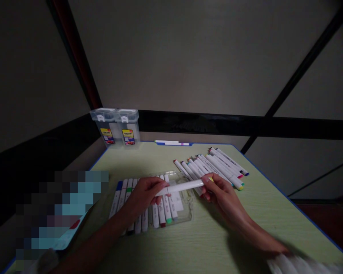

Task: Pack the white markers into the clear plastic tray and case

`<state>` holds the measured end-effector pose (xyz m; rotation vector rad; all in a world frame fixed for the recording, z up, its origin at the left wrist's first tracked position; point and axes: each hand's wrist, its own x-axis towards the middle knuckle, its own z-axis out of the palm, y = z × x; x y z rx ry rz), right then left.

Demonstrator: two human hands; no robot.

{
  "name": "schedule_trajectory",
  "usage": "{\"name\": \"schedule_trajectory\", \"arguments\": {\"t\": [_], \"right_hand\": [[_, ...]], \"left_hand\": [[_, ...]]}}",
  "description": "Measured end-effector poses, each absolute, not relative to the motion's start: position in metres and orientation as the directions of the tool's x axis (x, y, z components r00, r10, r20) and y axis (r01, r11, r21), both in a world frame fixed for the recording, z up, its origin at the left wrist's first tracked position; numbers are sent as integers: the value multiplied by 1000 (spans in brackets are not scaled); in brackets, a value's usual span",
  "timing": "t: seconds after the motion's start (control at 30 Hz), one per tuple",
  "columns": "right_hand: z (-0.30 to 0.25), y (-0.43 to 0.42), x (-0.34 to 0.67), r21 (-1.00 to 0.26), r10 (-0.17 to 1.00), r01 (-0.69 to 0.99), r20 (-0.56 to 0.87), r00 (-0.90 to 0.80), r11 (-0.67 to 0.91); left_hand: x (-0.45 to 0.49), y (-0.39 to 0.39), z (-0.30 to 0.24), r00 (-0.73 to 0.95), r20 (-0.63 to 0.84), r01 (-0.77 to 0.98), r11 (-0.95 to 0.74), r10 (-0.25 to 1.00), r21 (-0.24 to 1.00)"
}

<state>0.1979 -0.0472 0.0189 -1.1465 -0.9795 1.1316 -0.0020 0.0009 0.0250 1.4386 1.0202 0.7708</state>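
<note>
A white marker [184, 186] with a yellow end lies level between my two hands, raised above the table. My left hand [148, 194] pinches one end of it, and my right hand [218, 190] grips the yellow end. Below them, a clear plastic case [185, 219] lies on the table with a row of white markers [156, 215] in and beside it; my left hand and forearm hide part of the row. Some of these show blue, green or dark red ends. Right of the case, a loose pile of white markers [214, 167] with coloured ends lies slanted.
Two clear lidded boxes [128, 129] with yellow labels stand at the table's back left corner. Two markers [171, 143] lie along the back edge. A blurred-out light blue object [74, 217] is at the left. The pale green table [211, 247] has a blue edge against a wall.
</note>
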Motion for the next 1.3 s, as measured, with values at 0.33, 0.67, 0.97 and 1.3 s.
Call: {"name": "schedule_trajectory", "arguments": {"t": [0.33, 0.67, 0.97, 1.3], "right_hand": [[20, -53, 195, -983, 979, -118, 123, 163, 143], [18, -52, 196, -988, 973, -97, 97, 209, 119], [16, -56, 193, -986, 973, -1, 165, 160, 167], [15, -59, 189, -966, 965, 112, 246, 94, 235]], "left_hand": [[-4, -2, 27, 374, -132, 171, 71, 918, 983], [-3, 7, 23, 191, -89, -99, 109, 978, 989], [-7, 7, 19, 115, -15, -141, 32, 993, 989], [-9, 8, 22, 52, 63, -43, -61, 997, 997]]}}
